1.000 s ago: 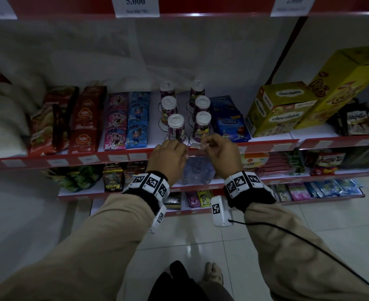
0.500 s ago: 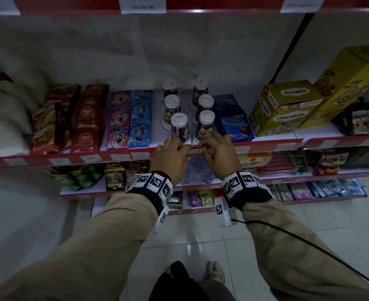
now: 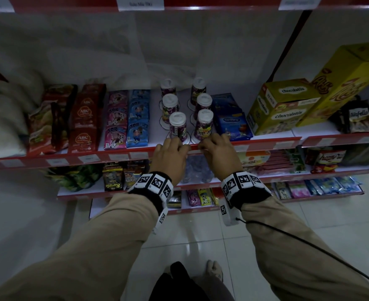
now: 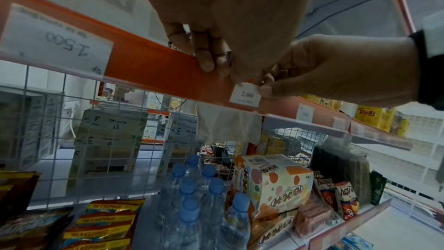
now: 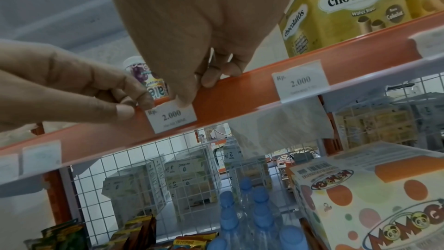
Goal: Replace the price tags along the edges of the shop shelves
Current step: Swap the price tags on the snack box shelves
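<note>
A white price tag point(image 5: 171, 116) printed "2.000" lies against the red shelf-edge strip point(image 5: 240, 90), below the cups. My right hand point(image 5: 190, 94) pinches the price tag's point(image 4: 245, 95) upper right corner, thumb in front. My left hand point(image 5: 135, 105) pinches its upper left corner, the other fingers point(image 4: 209, 62) curled over the top of the strip point(image 4: 153, 62). In the head view the left hand point(image 3: 180, 146) and right hand point(image 3: 205, 146) sit close together on the strip point(image 3: 114, 156), hiding most of the tag.
Lidded cups point(image 3: 178, 127) stand just behind my fingers. Another "2.000" tag point(image 5: 300, 82) sits in the strip to the right, a "1.500" tag point(image 4: 60, 43) to the left. Chocolatos boxes point(image 3: 281, 107) are right, sachets point(image 3: 116, 120) left. Water bottles point(image 4: 192, 193) are on the shelf below.
Both hands have come down a little from the shelf's front edge and brought the tag against the red strip. Since half a second ago they have barely shifted.
</note>
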Tool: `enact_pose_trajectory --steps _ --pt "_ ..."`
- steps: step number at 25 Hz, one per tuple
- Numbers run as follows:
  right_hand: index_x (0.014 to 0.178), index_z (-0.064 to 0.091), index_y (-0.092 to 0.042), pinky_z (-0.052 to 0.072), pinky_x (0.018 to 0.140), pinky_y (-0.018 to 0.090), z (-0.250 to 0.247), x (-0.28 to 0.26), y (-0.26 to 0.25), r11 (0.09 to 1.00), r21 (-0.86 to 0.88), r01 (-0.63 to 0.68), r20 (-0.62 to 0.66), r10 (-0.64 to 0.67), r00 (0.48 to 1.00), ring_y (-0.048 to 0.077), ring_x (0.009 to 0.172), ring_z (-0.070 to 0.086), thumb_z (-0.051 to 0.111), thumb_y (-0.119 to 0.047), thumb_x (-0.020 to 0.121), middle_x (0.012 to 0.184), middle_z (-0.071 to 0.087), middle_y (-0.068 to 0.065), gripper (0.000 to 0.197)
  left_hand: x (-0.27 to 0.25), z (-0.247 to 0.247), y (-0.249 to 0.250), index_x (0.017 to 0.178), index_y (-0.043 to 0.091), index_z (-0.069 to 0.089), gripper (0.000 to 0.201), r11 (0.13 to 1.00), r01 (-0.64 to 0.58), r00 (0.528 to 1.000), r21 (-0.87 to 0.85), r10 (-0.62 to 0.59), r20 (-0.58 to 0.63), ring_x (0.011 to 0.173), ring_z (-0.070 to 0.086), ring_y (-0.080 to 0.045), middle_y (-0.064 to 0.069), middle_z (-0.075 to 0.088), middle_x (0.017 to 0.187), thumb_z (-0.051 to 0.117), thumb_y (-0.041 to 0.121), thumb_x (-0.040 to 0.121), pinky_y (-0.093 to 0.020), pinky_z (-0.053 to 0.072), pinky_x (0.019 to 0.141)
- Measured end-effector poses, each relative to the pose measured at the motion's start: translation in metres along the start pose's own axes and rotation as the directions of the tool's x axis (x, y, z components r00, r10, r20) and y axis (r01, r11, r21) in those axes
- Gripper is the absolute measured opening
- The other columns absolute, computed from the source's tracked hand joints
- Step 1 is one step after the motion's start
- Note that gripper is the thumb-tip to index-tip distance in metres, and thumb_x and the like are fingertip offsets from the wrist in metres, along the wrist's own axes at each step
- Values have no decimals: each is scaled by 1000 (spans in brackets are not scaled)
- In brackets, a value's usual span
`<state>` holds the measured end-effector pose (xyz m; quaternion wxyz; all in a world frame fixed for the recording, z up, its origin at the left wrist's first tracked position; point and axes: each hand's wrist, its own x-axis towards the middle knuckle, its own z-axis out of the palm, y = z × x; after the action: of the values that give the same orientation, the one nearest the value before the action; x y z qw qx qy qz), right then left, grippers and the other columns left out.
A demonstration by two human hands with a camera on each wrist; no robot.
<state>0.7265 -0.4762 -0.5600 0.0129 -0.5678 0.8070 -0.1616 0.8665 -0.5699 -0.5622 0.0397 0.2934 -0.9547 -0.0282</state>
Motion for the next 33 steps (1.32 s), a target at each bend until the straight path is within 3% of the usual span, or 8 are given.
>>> enact_pose_trajectory --steps 9,13,20,27,33 --pt "105 65 -8 43 81 46 0 -2 1 1000 -14 -5 16 5 1000 34 102 46 56 -13 90 110 57 16 18 -3 -1 2 114 15 52 25 1000 -6 1000 -13 6 -26 108 41 -27 -7 48 118 41 30 97 -37 29 83" --pt "105 66 -8 42 81 45 -1 -3 2 1000 10 7 8 -7 1000 35 102 46 57 -13 89 109 57 15 19 -5 -4 5 119 18 51 25 998 48 999 -26 -48 1 110 41 -27 -6 47 121 43 23 95 -36 30 83" --pt "107 66 -8 42 85 43 -9 -9 2 994 112 7 -1 -6 1000 35 101 46 58 -7 83 110 56 16 26 -16 -13 2 125 17 49 43 994 102 994 -49 -100 44 113 42 -27 -5 47 125 51 6 84 -36 32 84" --pt "111 65 -6 40 85 41 -12 -4 -15 998 30 58 59 -60 996 37 107 46 58 -5 79 117 55 19 33 -40 -18 -17 134 22 43 53 993 116 992 -12 -115 49 120 41 -24 0 43 136 54 12 83 -37 29 94" --pt "125 54 -14 37 89 41 6 4 -62 989 -67 130 155 -118 981 34 114 39 58 -19 81 126 47 13 45 -67 -23 -59 138 19 40 56 980 194 979 47 -196 48 124 38 -26 -4 39 141 52 13 84 -38 28 96"
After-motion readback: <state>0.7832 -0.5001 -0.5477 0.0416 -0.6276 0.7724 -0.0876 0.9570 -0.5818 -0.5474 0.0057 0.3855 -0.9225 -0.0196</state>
